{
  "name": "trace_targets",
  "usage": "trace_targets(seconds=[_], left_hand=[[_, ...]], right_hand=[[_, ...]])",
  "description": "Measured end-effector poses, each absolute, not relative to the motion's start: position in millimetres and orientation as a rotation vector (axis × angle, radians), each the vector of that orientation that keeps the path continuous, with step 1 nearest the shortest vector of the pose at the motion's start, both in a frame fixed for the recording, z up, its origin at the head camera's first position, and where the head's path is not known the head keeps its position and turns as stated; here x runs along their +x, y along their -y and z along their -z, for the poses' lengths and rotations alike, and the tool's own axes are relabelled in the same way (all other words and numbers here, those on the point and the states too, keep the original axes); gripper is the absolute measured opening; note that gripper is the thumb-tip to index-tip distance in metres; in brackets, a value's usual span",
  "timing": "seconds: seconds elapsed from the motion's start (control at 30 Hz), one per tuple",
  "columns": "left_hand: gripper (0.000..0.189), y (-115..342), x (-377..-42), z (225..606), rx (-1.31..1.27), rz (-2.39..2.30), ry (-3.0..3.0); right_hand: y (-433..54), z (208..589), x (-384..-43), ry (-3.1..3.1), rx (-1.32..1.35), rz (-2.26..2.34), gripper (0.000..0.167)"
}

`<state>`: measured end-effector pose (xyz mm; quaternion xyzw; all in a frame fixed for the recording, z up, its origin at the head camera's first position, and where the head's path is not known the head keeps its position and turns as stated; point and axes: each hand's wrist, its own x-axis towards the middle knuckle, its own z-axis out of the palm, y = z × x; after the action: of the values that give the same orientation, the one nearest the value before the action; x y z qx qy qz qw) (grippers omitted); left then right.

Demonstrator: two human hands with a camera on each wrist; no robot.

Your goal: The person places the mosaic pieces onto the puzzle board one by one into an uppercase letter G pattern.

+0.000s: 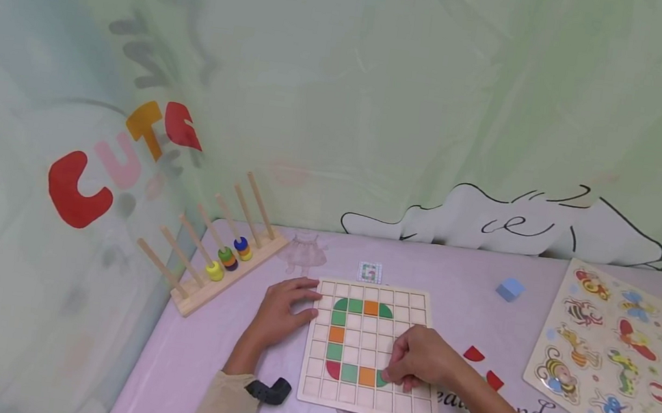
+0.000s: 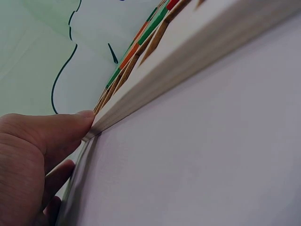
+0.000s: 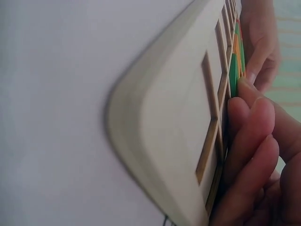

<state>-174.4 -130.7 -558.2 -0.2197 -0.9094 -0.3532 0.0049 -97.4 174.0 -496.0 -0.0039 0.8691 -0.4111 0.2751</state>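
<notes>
A wooden grid board (image 1: 356, 402) lies on the table, with green, orange and red pieces set in its cells in a C-like shape. My left hand (image 1: 284, 311) rests at the board's left edge, fingers spread; in the left wrist view its thumb (image 2: 70, 126) touches the rim. With curled fingers, my right hand (image 1: 424, 359) pinches a green rounded-corner tile (image 1: 382, 378) at the shape's lower right end. That tile sits at its cell, partly hidden by the fingertips. Two red quarter-round tiles (image 1: 474, 353) lie right of the board.
Behind the board lies a small pattern card (image 1: 369, 272). A wooden peg rack (image 1: 223, 279) with coloured beads stands to the left. A blue block (image 1: 509, 290) is at the back right, and an insect picture puzzle board (image 1: 605, 350) lies at the right.
</notes>
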Motion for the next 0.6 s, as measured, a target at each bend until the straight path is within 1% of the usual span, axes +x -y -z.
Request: trace_targets(seconds=[0.37, 0.6], left_hand=[[0.03, 130, -175, 559, -0.7, 1.1, 2.843], [0.03, 131, -174, 558, -0.702, 1.096, 2.832]], right_hand=[[-193, 493, -99, -2.191, -0.151, 1.261, 0.025], [-216, 485, -100, -2.227, -0.138, 1.295, 0.025]])
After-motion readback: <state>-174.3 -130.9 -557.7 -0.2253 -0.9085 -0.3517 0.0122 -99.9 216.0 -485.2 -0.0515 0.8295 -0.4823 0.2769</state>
